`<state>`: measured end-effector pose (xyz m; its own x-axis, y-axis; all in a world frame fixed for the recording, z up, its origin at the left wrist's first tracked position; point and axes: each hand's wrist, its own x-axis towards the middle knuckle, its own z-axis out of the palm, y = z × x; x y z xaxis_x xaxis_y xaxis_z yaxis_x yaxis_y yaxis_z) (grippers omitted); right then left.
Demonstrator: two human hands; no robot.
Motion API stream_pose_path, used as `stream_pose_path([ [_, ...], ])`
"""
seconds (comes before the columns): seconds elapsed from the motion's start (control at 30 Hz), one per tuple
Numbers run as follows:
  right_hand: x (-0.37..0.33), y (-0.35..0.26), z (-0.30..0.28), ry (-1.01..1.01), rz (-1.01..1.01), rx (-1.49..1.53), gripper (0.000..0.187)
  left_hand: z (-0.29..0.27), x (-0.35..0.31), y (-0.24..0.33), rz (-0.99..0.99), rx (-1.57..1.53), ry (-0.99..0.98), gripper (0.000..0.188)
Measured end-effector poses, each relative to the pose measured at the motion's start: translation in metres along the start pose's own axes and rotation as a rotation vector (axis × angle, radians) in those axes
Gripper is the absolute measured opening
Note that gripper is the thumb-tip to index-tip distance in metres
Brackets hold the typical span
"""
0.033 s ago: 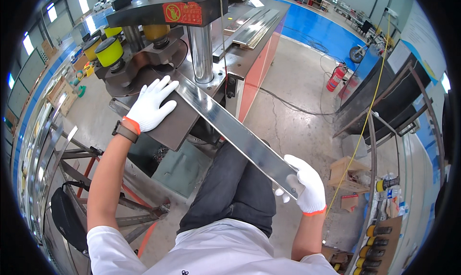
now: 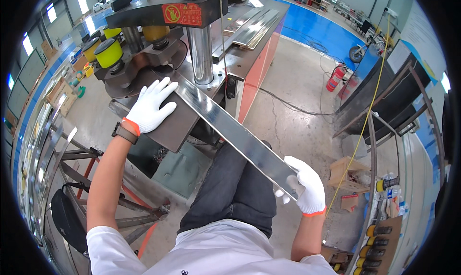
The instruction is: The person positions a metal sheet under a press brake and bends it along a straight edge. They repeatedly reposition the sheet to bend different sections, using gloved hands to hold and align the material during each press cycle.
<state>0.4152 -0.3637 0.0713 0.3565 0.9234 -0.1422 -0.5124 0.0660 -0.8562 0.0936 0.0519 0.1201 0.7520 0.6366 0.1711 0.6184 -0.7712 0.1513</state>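
Observation:
A long, flat, shiny metal strip [image 2: 235,135] slants from the dark punching machine [image 2: 165,8] down to the right. Its near end sits in my right hand [image 2: 309,186], in a white glove with an orange cuff, thumb on top and fingertips curled beneath. The far end runs in beside a polished steel column [image 2: 199,56]. My left hand [image 2: 151,104], gloved the same way, lies flat on a dark metal plate [image 2: 170,131], fingers spread, fingertips close to the strip's edge. Beneath the upper tooling, the strip's far tip is hidden.
More metal strips [image 2: 257,30] lie on the machine's bed behind the column. Yellow-green cylinders [image 2: 109,53] stand at the left of the tooling. A steel frame [image 2: 129,220] with a black bag [image 2: 67,222] is at lower left. On the right are a fire extinguisher [image 2: 336,78] and a wooden box [image 2: 348,174].

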Motion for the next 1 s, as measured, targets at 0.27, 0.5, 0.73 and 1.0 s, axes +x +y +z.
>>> stream_pose_path([
  [0.27,-0.004,0.006,-0.013,0.054,-0.068,0.034,0.079,0.004,0.003,-0.011,0.03,0.011,0.003,0.071],
  [0.5,0.011,0.186,-0.274,0.812,0.363,-0.005,0.042,-0.002,0.017,-0.005,0.034,-0.04,-0.021,0.075],
  [0.73,0.01,0.348,-0.225,0.802,0.73,-0.066,0.043,-0.006,0.031,-0.008,0.132,-0.105,-0.021,0.083],
  [1.0,0.056,0.36,-0.181,0.806,0.809,-0.051,0.044,-0.008,0.022,-0.011,0.055,-0.128,-0.075,0.094],
])
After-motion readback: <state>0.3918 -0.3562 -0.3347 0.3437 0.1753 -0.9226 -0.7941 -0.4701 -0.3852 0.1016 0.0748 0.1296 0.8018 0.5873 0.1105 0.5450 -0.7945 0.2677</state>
